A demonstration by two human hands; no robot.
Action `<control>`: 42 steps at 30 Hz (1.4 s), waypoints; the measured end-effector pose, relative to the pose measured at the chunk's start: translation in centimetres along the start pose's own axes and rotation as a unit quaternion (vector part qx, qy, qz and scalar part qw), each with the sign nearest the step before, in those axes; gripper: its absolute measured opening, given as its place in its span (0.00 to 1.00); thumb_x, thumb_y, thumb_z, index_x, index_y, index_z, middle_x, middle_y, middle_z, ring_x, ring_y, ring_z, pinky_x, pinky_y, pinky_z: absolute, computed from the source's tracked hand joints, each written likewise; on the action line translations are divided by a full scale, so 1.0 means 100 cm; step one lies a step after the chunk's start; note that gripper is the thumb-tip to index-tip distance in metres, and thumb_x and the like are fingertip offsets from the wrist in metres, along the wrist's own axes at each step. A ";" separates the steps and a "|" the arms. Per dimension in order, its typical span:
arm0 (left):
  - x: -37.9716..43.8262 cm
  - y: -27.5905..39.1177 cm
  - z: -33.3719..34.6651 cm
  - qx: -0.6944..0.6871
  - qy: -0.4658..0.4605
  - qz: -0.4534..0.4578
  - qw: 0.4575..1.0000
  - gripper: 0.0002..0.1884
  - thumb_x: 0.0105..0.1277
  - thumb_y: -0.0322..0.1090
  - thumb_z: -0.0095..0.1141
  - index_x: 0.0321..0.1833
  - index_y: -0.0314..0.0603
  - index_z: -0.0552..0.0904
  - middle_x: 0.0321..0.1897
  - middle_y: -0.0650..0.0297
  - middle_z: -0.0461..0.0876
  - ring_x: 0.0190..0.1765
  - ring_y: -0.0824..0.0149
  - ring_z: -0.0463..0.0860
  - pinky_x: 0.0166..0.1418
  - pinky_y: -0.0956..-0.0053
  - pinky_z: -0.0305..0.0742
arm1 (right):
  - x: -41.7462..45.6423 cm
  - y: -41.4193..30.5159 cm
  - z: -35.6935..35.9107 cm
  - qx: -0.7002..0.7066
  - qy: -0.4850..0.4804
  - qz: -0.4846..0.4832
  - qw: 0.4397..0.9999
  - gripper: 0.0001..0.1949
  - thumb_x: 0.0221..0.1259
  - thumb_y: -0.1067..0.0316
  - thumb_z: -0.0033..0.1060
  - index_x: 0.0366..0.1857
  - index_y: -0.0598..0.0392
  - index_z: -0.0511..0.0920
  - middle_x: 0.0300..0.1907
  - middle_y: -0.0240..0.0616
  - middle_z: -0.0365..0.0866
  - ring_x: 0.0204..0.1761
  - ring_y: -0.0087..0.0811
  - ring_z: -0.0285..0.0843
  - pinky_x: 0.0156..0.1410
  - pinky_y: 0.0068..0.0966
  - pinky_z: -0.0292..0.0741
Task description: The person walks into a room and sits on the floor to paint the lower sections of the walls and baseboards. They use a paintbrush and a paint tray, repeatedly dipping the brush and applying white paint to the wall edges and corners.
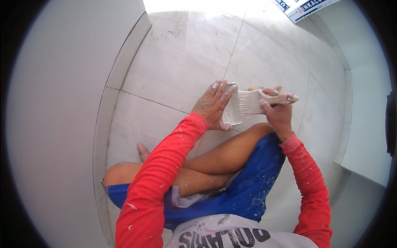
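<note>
A wide paintbrush [252, 102], its bristles coated in white paint, lies level in my right hand [277, 113]. Its paint-smeared handle points right, past my fingers. The bristle tips meet the right side of a small rectangular container [232, 113] that is whitened with paint inside. My left hand [214, 104] spans the container's left side, with the thumb at the near end and the fingers at the far end. White paint marks the fingers of both hands. How deep the container is, I cannot tell.
Just beyond the brush, a small yellowish and orange object [252, 88] lies partly hidden on the tiled floor [173, 62]. Walls rise at left [62, 108] and right [366, 124]. A printed box or board [305, 9] stands at the far right. My crossed legs [214, 155] are close below my hands.
</note>
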State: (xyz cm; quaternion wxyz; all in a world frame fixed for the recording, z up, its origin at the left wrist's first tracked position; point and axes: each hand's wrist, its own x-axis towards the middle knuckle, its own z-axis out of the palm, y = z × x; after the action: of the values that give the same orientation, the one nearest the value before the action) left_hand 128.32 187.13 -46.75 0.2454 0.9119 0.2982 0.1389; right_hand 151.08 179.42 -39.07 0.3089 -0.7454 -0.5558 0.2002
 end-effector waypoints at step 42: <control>0.035 -0.036 -0.039 0.165 -0.150 0.076 0.972 0.66 0.41 0.67 0.70 0.77 0.31 0.52 0.79 0.50 0.49 0.81 0.56 0.48 0.84 0.65 0.41 | 0.080 -0.058 -0.050 -0.064 -0.372 -0.318 0.870 0.15 0.49 0.71 0.72 0.44 0.48 0.86 0.45 0.31 0.86 0.48 0.36 0.78 0.53 0.31 0.77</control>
State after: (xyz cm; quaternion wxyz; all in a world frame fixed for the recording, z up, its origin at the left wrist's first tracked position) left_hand 127.75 193.18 -44.95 0.1226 0.9701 0.2069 -0.0322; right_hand 152.60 186.95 -31.16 0.0776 -0.4170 -0.8481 0.3177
